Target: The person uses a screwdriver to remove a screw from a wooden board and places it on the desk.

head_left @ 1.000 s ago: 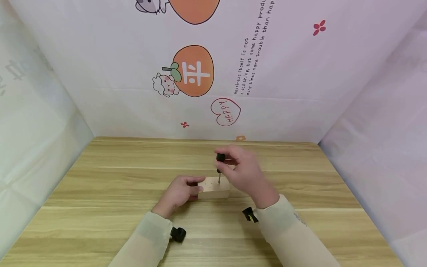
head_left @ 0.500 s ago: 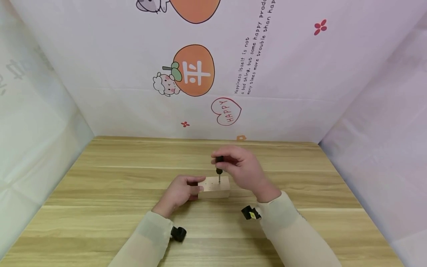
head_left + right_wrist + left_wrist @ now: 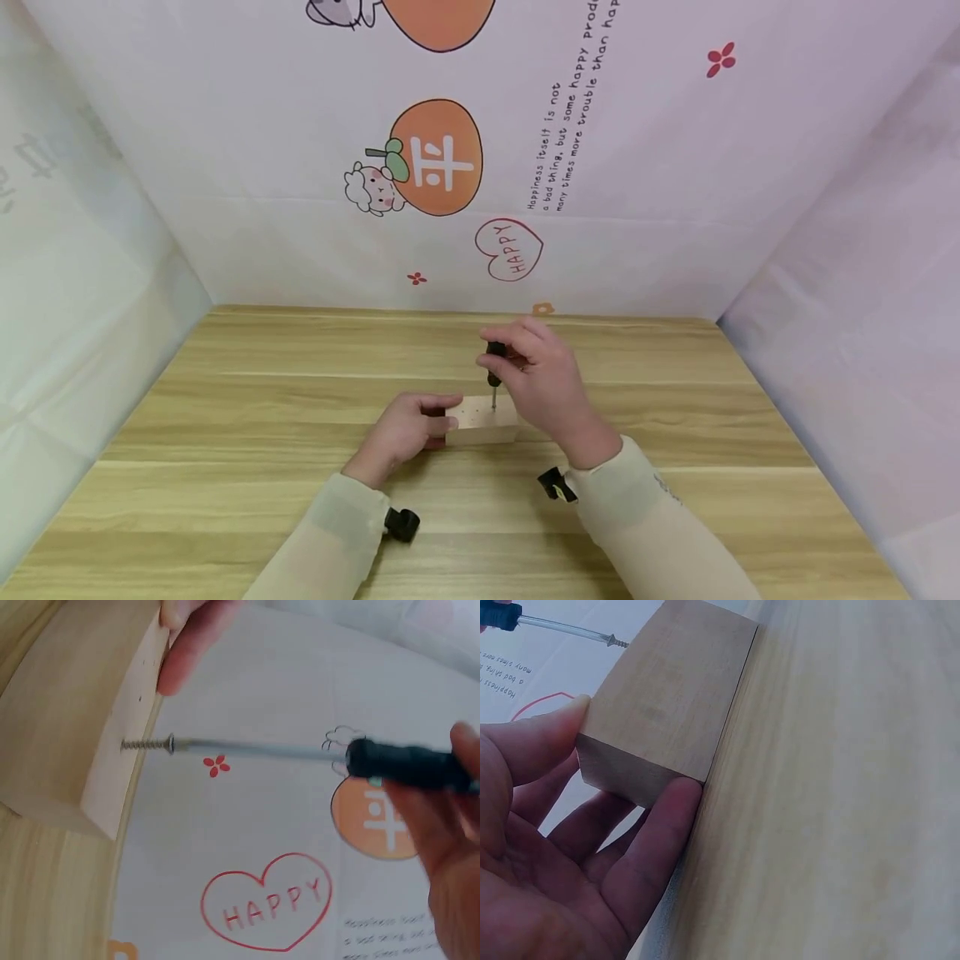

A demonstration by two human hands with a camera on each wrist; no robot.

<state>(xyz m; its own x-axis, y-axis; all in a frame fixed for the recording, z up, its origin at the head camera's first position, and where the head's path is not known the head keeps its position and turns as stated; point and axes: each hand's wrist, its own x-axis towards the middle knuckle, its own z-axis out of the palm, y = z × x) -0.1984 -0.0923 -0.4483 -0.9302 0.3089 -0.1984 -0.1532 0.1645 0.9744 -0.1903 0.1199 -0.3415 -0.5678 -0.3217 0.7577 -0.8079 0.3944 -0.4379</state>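
Observation:
A pale wooden block lies on the table, with small dark holes in its top. My left hand grips the block's left end, thumb on the near side and fingers round the end; the left wrist view shows the fingertips against its end. Upright over the block's right part stands a screwdriver with a black handle, pinched by my right hand between thumb and fingers. Its tip sits in the head of a screw. The screw's point is in the block, and much of the thread shows above the surface.
The wood-grain table spreads around the block. A white printed cloth hangs behind it, with more white cloth at both sides. A small black camera is on the left wrist, another black camera on the right.
My right hand has turned and shifted slightly around the screwdriver handle, its fingers closing and then loosening a little. The left hand and block have stayed in place.

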